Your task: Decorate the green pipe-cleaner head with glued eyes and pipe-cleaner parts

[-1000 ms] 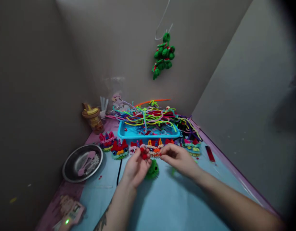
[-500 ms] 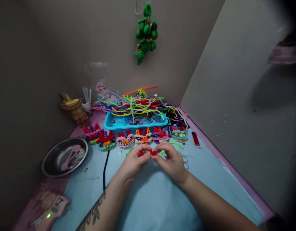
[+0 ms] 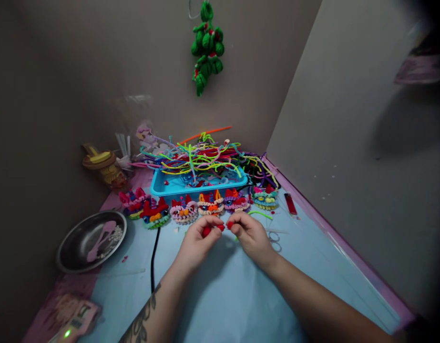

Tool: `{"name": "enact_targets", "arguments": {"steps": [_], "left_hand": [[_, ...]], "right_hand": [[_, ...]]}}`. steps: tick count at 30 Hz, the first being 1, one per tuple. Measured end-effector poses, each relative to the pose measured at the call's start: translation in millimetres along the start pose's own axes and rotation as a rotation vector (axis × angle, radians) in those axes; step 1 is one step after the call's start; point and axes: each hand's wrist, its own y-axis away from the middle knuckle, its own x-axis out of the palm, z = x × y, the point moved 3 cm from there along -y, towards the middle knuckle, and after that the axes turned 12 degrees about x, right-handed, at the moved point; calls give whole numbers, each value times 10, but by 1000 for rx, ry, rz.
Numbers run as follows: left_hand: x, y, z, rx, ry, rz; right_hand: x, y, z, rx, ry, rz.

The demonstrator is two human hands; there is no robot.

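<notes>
My left hand is closed in a pinch on a red pipe cleaner piece, which shows between the fingers and at the fingertips. Just to its right, my right hand pinches a small red bit at its fingertips. A narrow gap separates the hands; whether the two red parts join is too small to tell. Beyond them stand several colourful pipe cleaner animal heads in a row. A bright green pipe cleaner lies behind my right hand, and scissors lie beside it, partly hidden.
A blue tray heaped with pipe cleaners stands at the back. To the left are a metal bowl with a pink scoop, a black cord and a pink device. A red lighter lies right. Green ornaments hang above.
My hands have drawn slightly apart, opening a gap where the red piece bridged them before. The view has shifted a little.
</notes>
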Motion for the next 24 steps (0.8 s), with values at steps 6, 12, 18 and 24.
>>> {"name": "enact_targets", "arguments": {"steps": [6,12,18,24], "left_hand": [[-155,-22,-190,55,-75,-37],[-592,168,-343,98,-344,-186],[-597,492,-76,12,-590,-109],[-437,573,37,210,-901,-24]], "right_hand": [[10,-19,-51,97,-52,85],[40,-14,-20,150,76,104],[145,58,-6,0,376,235],[318,168,-105,-31,453,263]]}}
